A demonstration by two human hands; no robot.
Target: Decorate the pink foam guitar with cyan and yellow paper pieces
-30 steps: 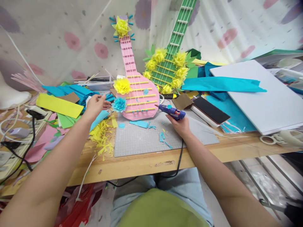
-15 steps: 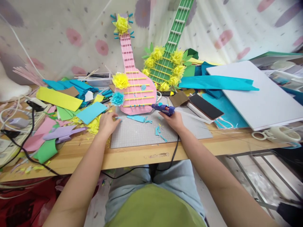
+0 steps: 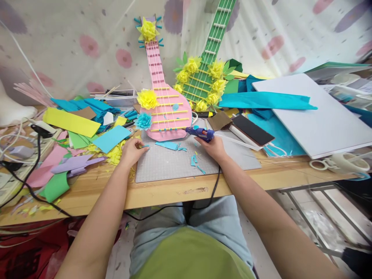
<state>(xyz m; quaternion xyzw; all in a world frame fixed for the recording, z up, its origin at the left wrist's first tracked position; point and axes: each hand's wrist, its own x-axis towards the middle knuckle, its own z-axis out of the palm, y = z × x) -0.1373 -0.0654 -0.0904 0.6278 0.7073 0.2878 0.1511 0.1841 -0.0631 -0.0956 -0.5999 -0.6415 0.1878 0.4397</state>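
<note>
My right hand (image 3: 214, 145) is closed around a blue hot glue gun (image 3: 200, 133), its nozzle pointing left at the lower edge of a pink paper lute (image 3: 168, 112). A clear glue stick (image 3: 236, 140) trails from the gun's back. At the left end of the grey cutting mat (image 3: 162, 168), my left hand (image 3: 132, 151) pinches a small blue paper piece (image 3: 144, 146). Blue paper scraps (image 3: 168, 145) lie on the mat between both hands. The lute leans upright, with yellow strips, white strings, a yellow paper flower (image 3: 147, 99) and a blue paper flower (image 3: 143, 121).
Behind stands a green paper instrument (image 3: 200, 81) ringed with yellow flowers. Coloured paper (image 3: 72, 122) and cables (image 3: 29, 182) crowd the left. At right are a dark phone-like slab (image 3: 253, 128), white board (image 3: 314, 116) and tape roll (image 3: 348, 164). The gun's black cord (image 3: 215, 186) hangs over the table edge.
My left fingers have shifted slightly, and the blue paper piece shows more clearly in them. The glue gun stays in place in my right hand.
</note>
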